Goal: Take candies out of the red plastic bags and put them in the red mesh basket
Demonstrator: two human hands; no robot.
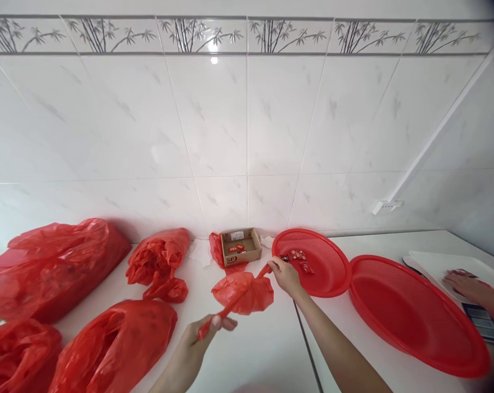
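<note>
Between my hands a small red plastic bag is stretched, its two twisted ends pulled apart over the white table. My left hand grips the near end, thumb pressed on the twist. With the fingers of my right hand I pinch the far end, close to the rim of a red plastic basket. What the bag holds, if anything, cannot be made out. Just behind it stands a small open cardboard box with a few red packets inside.
Several red plastic bags lie on the left. Small packets sit in the basket. A second red basket is at the right, beside a scale where another person's hand rests. A tiled wall rises behind.
</note>
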